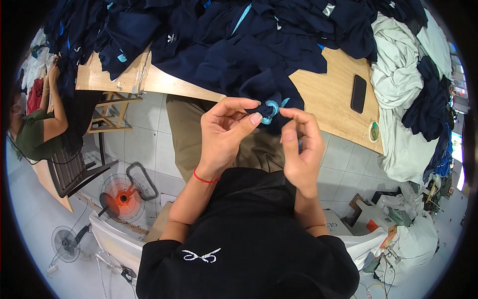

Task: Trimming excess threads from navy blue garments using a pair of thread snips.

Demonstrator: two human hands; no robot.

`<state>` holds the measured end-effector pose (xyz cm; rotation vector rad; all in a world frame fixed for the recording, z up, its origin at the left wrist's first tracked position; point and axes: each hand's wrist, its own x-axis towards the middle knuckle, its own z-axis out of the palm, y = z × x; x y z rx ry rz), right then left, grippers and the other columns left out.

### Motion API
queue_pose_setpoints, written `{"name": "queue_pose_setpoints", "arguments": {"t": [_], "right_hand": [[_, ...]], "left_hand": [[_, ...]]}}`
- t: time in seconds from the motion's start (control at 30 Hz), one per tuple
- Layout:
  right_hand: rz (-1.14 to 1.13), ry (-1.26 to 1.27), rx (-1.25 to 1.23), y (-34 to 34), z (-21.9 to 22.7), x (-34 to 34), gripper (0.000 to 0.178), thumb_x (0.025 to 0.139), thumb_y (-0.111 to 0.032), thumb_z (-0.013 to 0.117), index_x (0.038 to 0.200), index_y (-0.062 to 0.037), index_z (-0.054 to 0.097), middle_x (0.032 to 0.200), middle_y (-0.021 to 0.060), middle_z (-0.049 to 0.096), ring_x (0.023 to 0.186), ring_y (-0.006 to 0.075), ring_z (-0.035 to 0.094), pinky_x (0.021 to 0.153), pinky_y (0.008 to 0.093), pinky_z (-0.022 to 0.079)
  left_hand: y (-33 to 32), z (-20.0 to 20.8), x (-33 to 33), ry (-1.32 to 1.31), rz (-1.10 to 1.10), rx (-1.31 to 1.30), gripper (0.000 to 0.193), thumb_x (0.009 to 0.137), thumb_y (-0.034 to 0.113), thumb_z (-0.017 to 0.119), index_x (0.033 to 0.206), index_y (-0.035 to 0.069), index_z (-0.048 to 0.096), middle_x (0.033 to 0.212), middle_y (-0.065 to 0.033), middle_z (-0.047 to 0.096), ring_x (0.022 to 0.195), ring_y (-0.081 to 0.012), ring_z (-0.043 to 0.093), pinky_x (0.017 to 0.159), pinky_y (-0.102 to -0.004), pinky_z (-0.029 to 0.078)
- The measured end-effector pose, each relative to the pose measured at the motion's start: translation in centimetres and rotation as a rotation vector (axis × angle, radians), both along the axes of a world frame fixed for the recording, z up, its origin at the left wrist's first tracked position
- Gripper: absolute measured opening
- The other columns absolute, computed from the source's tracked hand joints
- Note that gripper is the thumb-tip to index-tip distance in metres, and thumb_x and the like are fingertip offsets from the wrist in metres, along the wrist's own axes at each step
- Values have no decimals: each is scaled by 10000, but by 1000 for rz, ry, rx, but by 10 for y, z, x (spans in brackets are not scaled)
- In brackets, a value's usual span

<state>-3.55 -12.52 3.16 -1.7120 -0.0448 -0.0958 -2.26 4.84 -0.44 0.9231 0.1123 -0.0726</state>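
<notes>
My left hand (221,130) pinches the edge of a navy blue garment (271,85) between thumb and fingers. At that pinch a light blue trim (271,110) curls round in a small loop. The garment hangs off the table's near edge over my lap. Just right of the loop is my right hand (303,149), its fingers curled and the index fingertip at or very near the trim. A small bit of blue shows within those curled fingers; what it is, I cannot make out.
A wooden table (343,104) bears heaped navy garments (199,30), a black phone (358,93) and a small round green-and-white item (374,131). Pale grey cloth (398,65) drapes over its right end. Left are a person (40,119), a chair (74,167) and an orange fan (122,198).
</notes>
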Motion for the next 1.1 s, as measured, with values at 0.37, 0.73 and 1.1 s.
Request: {"name": "queue_pose_setpoints", "arguments": {"t": [0.37, 0.73, 1.1], "right_hand": [[34, -38, -10, 7, -7, 3, 182, 967, -17, 762, 1028, 31, 598, 816, 101, 723, 730, 81, 657, 659, 232, 498], [33, -16, -51, 4, -6, 4, 171, 965, -34, 777, 955, 32, 620, 802, 100, 737, 748, 92, 706, 689, 236, 541], [43, -7, -39, 3, -4, 7, 174, 975, -34, 771, 919, 19, 615, 802, 81, 741, 754, 81, 707, 703, 234, 552]], "left_hand": [[0, -5, -1, -2, -25, -153, 267, 948, -96, 751, 1202, -33, 697, 1097, -90, 748, 963, -99, 711, 831, -215, 575], [1, -5, -1, -13, -55, -154, 258, 945, -105, 747, 1190, -35, 700, 1106, -97, 757, 973, -121, 726, 866, -242, 587], [0, -6, 1, -15, -58, -101, 253, 936, -90, 771, 1174, -38, 700, 1104, -97, 758, 955, -114, 722, 870, -247, 589]]}}
